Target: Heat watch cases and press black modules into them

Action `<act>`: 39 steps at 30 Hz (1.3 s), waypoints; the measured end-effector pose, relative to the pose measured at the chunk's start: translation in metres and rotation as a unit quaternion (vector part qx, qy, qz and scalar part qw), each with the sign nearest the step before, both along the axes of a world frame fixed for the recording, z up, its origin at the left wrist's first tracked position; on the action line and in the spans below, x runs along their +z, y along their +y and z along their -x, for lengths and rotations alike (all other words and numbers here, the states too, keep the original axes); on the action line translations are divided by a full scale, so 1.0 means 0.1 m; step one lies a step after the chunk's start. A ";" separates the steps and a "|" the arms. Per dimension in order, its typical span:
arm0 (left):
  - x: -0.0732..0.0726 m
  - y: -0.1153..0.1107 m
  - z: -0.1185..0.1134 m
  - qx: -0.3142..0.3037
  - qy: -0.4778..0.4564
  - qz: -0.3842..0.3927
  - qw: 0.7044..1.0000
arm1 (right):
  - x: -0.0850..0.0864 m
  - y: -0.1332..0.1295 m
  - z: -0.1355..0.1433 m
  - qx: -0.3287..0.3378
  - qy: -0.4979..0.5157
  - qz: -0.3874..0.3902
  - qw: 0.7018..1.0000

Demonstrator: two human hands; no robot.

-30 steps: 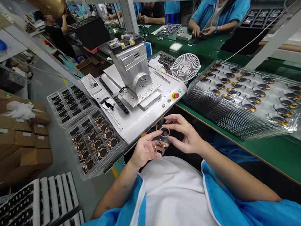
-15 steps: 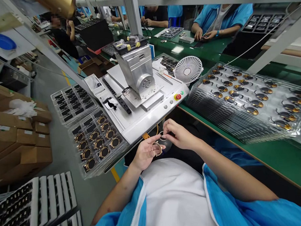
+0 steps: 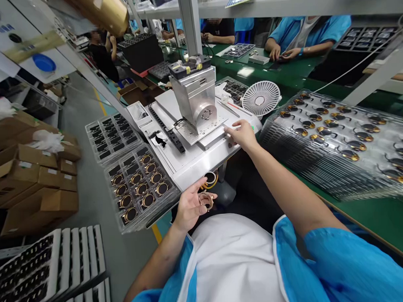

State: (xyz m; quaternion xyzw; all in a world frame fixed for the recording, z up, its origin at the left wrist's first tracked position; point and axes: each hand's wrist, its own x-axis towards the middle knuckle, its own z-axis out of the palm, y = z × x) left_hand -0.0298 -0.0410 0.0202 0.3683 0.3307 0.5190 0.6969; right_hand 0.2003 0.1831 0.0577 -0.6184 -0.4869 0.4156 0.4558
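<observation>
A gold-rimmed round case (image 3: 206,201) is held in the fingers of my left hand (image 3: 190,206), low in front of my body. By that hand's raised index fingertip is a thin pale ring (image 3: 210,177). My right hand (image 3: 242,135) is over the front right edge of the white machine (image 3: 189,167), its index finger stretched out and nothing visible in it. It covers the red button and part of the panel. The metal block (image 3: 201,98) with a black fixture (image 3: 189,65) on top stands left of my right hand.
Trays of gold-rimmed round parts (image 3: 141,188) are at the machine's left. A tall stack of clear trays (image 3: 333,151) stands right. Behind are a white fan (image 3: 261,98), tweezers (image 3: 228,109) and a co-worker's hands (image 3: 282,54). A metal post rises behind the block.
My right hand has left the pale ring and moved up and forward to the machine's front edge. My left hand keeps the gold-rimmed case. The camera view has shifted slightly.
</observation>
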 end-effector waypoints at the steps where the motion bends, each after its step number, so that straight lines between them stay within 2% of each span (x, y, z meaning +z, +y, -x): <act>1: -0.01 -0.01 0.01 0.006 0.024 -0.024 0.999 | -0.01 -0.11 -0.01 -0.001 0.008 -0.006 1.000; 4: -0.07 -0.03 0.00 0.027 0.128 -0.124 0.984 | -0.09 -0.64 0.02 0.054 0.057 -0.008 0.997; 6: -0.12 -0.02 -0.07 0.033 0.215 -0.198 0.956 | -0.16 -1.05 0.12 0.130 0.106 0.016 0.986; 8: -0.16 0.00 -0.15 0.012 0.306 -0.259 0.916 | -0.23 -1.40 0.23 0.170 0.157 0.031 0.972; 11: -0.19 0.04 -0.25 -0.038 0.418 -0.321 0.849 | -0.28 -1.64 0.32 0.156 0.216 0.031 0.963; 13: -0.18 0.05 -0.29 -0.056 0.437 -0.341 0.830 | -0.29 -1.65 0.31 0.139 0.240 0.030 0.960; 15: -0.14 0.05 -0.29 -0.058 0.394 -0.324 0.858 | -0.26 -1.60 0.27 0.134 0.256 0.035 0.957; 18: -0.08 0.03 -0.25 -0.036 0.281 -0.243 0.928 | -0.19 -1.56 0.20 0.154 0.264 0.052 0.951; 20: -0.05 0.02 -0.21 -0.025 0.233 -0.201 0.951 | -0.15 -1.56 0.19 0.172 0.260 0.067 0.948; 23: -0.05 0.03 -0.15 -0.037 0.231 -0.202 0.951 | -0.12 -1.57 0.18 0.185 0.249 0.088 0.946; 28: -0.11 0.06 -0.10 -0.070 0.361 -0.277 0.888 | -0.10 -1.54 0.14 0.200 0.248 0.120 0.940; 30: -0.12 0.07 -0.10 -0.075 0.389 -0.277 0.875 | -0.11 -1.55 0.12 0.201 0.255 0.125 0.938; 32: -0.14 0.07 -0.10 -0.077 0.373 -0.266 0.886 | -0.13 -1.56 0.12 0.189 0.264 0.123 0.938; 35: -0.16 0.08 -0.12 -0.064 0.279 -0.245 0.926 | -0.16 -1.58 0.13 0.169 0.281 0.116 0.938; 37: -0.17 0.09 -0.14 -0.021 0.185 -0.207 0.961 | -0.16 -1.60 0.13 0.166 0.293 0.119 0.934; 39: -0.18 0.11 -0.15 0.031 0.109 -0.161 0.980 | -0.13 -1.62 0.14 0.171 0.306 0.129 0.928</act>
